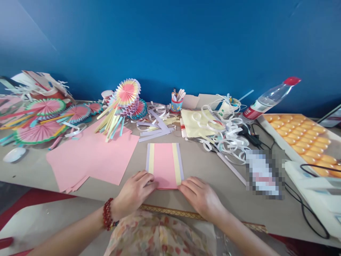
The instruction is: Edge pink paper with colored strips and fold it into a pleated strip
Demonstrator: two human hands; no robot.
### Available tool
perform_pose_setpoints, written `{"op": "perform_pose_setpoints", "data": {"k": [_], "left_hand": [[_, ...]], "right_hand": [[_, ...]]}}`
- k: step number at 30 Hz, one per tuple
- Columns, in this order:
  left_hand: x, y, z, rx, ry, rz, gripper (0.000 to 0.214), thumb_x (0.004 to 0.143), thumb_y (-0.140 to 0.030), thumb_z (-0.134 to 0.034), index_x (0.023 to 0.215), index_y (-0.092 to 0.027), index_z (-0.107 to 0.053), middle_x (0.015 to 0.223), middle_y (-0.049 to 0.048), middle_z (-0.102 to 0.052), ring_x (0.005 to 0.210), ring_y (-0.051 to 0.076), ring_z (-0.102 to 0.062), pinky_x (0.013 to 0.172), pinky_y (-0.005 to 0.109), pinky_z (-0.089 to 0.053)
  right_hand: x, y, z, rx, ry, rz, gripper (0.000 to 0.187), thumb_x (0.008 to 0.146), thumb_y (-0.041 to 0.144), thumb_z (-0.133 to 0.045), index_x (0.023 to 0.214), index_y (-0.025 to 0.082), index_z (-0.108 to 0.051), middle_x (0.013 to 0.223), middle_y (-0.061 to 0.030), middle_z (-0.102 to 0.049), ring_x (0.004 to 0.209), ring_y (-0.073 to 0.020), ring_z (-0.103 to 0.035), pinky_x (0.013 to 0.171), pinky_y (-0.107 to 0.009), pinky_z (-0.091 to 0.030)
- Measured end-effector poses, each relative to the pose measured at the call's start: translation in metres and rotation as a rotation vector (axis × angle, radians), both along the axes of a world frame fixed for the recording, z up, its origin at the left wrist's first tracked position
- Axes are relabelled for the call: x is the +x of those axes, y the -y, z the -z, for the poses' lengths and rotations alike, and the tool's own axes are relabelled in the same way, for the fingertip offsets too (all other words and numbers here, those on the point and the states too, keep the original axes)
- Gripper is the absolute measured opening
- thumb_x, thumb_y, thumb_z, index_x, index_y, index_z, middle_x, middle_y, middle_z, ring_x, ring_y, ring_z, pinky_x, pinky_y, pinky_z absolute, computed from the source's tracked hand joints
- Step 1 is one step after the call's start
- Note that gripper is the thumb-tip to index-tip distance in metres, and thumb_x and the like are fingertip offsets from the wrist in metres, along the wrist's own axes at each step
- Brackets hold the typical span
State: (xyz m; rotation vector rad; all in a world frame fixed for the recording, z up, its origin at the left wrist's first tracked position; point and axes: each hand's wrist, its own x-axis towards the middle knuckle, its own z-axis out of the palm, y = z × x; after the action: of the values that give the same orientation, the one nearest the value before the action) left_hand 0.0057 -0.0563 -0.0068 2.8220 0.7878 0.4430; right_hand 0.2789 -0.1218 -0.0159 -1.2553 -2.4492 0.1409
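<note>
A pink paper sheet [163,165] with yellow and lavender strips down both sides lies on the table in front of me. Its near edge looks doubled, as if folded or layered. My left hand [137,190] has its fingers curled over the near left corner. At the near right corner, my right hand [201,197] is closed on the paper's edge, fingertips pressed together. The undersides of both thumbs and the paper under the fingers are hidden. Left of the sheet lies a stack of larger pink paper [98,160].
Pleated paper rosettes [128,93] with streamers stand behind and left. A cup of sticks [176,105], curled white paper strips [231,137], a plastic bottle [262,103], an egg tray [301,137] and black cables [303,209] occupy the back and right. A white mouse [14,155] lies far left.
</note>
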Motion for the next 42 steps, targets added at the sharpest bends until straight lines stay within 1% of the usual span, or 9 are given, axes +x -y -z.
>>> {"op": "perform_pose_setpoints", "data": {"k": [5,9,13,16,20,25,29,33,42], "left_hand": [[-0.003,-0.001,0.007,-0.102,0.044,-0.004,0.02,0.1,-0.017,-0.041,0.099,-0.016,-0.061,0.093,0.0069,-0.062,0.086,0.02,-0.055,0.079,0.034,-0.046],[-0.002,-0.007,0.003,-0.254,0.129,-0.075,0.019,0.101,-0.023,-0.044,0.09,-0.017,-0.058,0.091,0.0051,-0.062,0.085,0.018,-0.056,0.078,0.031,-0.046],[-0.002,-0.008,0.0,-0.335,0.145,-0.099,0.021,0.1,-0.025,-0.045,0.088,-0.018,-0.059,0.095,0.0049,-0.061,0.088,0.017,-0.058,0.079,0.03,-0.046],[-0.004,-0.007,0.001,-0.334,0.145,-0.13,0.023,0.101,-0.026,-0.044,0.087,-0.018,-0.061,0.095,0.0055,-0.061,0.087,0.017,-0.058,0.076,0.029,-0.045],[-0.007,-0.008,0.005,-0.294,0.127,-0.132,0.024,0.101,-0.028,-0.046,0.087,-0.019,-0.063,0.087,0.0039,-0.063,0.083,0.017,-0.059,0.077,0.031,-0.043],[-0.007,-0.014,0.001,-0.363,0.119,-0.165,0.02,0.101,-0.027,-0.047,0.089,-0.019,-0.061,0.087,0.0015,-0.066,0.084,0.016,-0.061,0.08,0.031,-0.04],[-0.005,-0.017,-0.006,-0.403,0.083,-0.175,0.02,0.101,-0.027,-0.047,0.088,-0.02,-0.06,0.084,0.0002,-0.066,0.08,0.016,-0.061,0.078,0.03,-0.04],[-0.004,-0.022,-0.007,-0.384,0.065,-0.179,0.024,0.101,-0.029,-0.045,0.085,-0.019,-0.061,0.084,0.0016,-0.064,0.078,0.016,-0.06,0.073,0.029,-0.04],[-0.003,-0.034,-0.013,-0.462,0.046,-0.206,0.02,0.098,-0.025,-0.048,0.083,-0.019,-0.059,0.083,0.0008,-0.061,0.075,0.016,-0.058,0.067,0.026,-0.04]], "right_hand": [[0.002,-0.001,-0.001,-0.083,-0.031,0.018,0.027,0.1,0.015,-0.039,0.098,0.018,-0.065,0.091,-0.0075,-0.067,0.085,-0.0201,-0.057,0.076,-0.032,-0.046],[0.003,-0.007,-0.007,-0.164,-0.085,0.051,0.023,0.099,0.016,-0.042,0.097,0.019,-0.065,0.089,-0.0061,-0.066,0.084,-0.0186,-0.057,0.074,-0.03,-0.046],[-0.002,-0.014,-0.01,-0.162,-0.089,0.024,0.02,0.099,0.022,-0.046,0.092,0.02,-0.065,0.088,-0.0056,-0.065,0.084,-0.0185,-0.056,0.074,-0.03,-0.044],[-0.005,-0.017,-0.009,-0.154,-0.085,0.037,0.021,0.099,0.023,-0.047,0.089,0.02,-0.065,0.087,-0.0054,-0.065,0.082,-0.0188,-0.056,0.073,-0.03,-0.043],[-0.005,-0.021,-0.007,-0.208,-0.137,0.074,0.02,0.099,0.023,-0.047,0.09,0.021,-0.065,0.088,-0.0053,-0.066,0.083,-0.0188,-0.059,0.074,-0.03,-0.044],[-0.005,-0.027,-0.009,-0.31,-0.174,0.121,0.018,0.099,0.025,-0.047,0.092,0.021,-0.063,0.09,-0.005,-0.068,0.085,-0.0193,-0.061,0.076,-0.03,-0.045],[-0.009,-0.032,-0.014,-0.36,-0.143,0.141,0.015,0.097,0.022,-0.05,0.088,0.021,-0.061,0.087,-0.0038,-0.067,0.085,-0.0189,-0.06,0.075,-0.029,-0.043],[-0.014,-0.034,-0.016,-0.372,-0.103,0.187,0.016,0.097,0.025,-0.052,0.084,0.021,-0.06,0.085,-0.0026,-0.067,0.082,-0.0179,-0.06,0.071,-0.027,-0.042],[-0.02,-0.041,-0.02,-0.428,0.003,0.262,0.014,0.096,0.024,-0.053,0.085,0.022,-0.06,0.087,-0.0011,-0.069,0.084,-0.0175,-0.063,0.071,-0.026,-0.04]]}}
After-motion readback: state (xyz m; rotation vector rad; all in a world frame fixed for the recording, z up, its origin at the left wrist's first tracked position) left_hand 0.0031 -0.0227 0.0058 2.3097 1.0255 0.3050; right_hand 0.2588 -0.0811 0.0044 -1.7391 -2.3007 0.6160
